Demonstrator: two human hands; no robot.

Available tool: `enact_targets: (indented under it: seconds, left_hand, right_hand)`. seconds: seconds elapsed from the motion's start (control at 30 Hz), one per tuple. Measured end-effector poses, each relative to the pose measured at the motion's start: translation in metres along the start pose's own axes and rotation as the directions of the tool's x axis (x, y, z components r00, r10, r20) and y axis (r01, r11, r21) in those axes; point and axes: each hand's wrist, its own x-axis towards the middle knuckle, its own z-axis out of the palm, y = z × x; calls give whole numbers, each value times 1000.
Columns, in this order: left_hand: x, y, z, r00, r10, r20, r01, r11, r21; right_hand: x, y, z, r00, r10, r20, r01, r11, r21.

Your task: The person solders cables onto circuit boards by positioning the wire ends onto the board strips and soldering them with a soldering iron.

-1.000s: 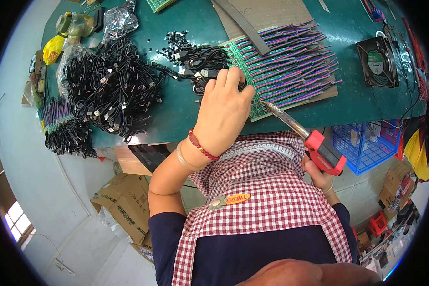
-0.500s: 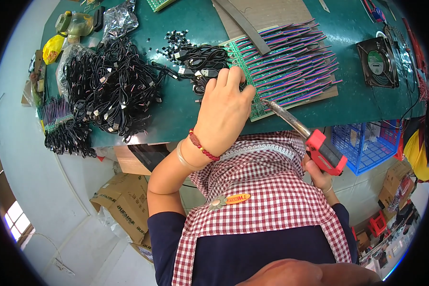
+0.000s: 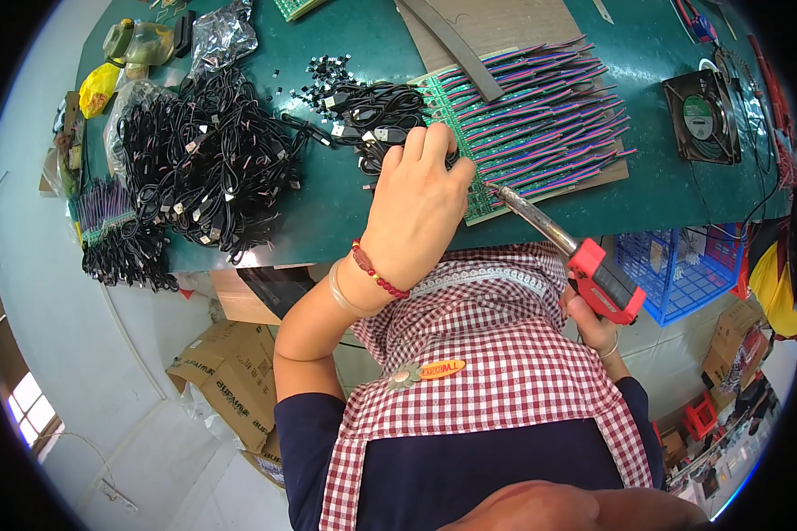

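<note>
My left hand (image 3: 421, 196) is closed with curled fingers at the near left edge of a green circuit board panel (image 3: 475, 205). What its fingertips pinch is hidden behind the hand; black USB cables (image 3: 383, 106) lie just beyond it. Rows of blue, pink and black wires (image 3: 540, 115) run rightward from the panel. Wrapped round the red and black handle of a soldering iron (image 3: 600, 281) is my right hand (image 3: 593, 326). The iron's metal tip reaches the panel's near edge, just right of my left thumb; whether it touches cannot be told.
A flat metal bar (image 3: 459, 51) lies across the panel's far end. Left on the green table (image 3: 314, 217) is a big heap of black cables (image 3: 212, 159). Small black parts (image 3: 323, 75) are scattered behind. A fan (image 3: 701, 117) stands at right, above a blue basket (image 3: 677, 274).
Hardly anything differs. The soldering iron's tip has shifted very slightly to the left; my left hand stays in place.
</note>
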Motion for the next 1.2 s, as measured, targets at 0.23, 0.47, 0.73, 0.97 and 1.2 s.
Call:
enact_targets:
  seconds: [0.23, 0.47, 0.73, 0.97, 1.2]
  left_hand:
    - [0, 0, 1, 1000, 2, -1, -2, 1000, 21]
    - [-5, 1, -2, 998, -51, 28, 50, 998, 30]
    - [-25, -16, -33, 913, -288, -289, 250, 955, -159]
    - [-35, -106, -16, 932, -299, -206, 359, 840, 406]
    - [-41, -89, -40, 724, -406, -558, 412, 903, -122]
  right_hand:
    - [5, -2, 4, 1000, 3, -19, -2, 1000, 10]
    - [10, -1, 4, 999, -37, -20, 38, 998, 53]
    - [31, -21, 14, 985, -117, -130, 150, 944, 294]
    - [41, -36, 17, 968, -193, -163, 227, 948, 225]
    - [42, -39, 19, 955, -208, -210, 261, 928, 267]
